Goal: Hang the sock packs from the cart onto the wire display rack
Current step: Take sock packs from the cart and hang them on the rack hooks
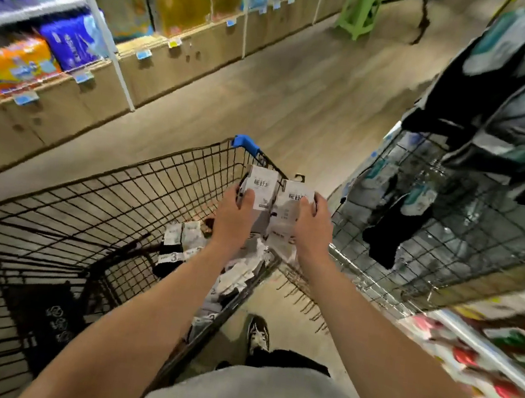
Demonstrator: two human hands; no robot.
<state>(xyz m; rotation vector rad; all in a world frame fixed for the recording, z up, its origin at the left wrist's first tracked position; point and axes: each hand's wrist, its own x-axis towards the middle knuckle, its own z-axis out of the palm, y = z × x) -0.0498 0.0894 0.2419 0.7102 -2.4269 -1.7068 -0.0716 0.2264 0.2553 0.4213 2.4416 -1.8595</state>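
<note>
sock packs (261,187) white, black print | cart (122,201) black, blue corner | stool (360,7) green

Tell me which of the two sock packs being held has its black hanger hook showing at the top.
The pack in the right hand: that right-hand sock pack shows a black hook above its white card. The left-hand sock pack shows none.

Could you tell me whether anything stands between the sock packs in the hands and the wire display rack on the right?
Nothing visible does. The left hand and right hand each hold sock packs above the cart; open air separates them from the wire display rack, which already carries hanging socks.
</note>
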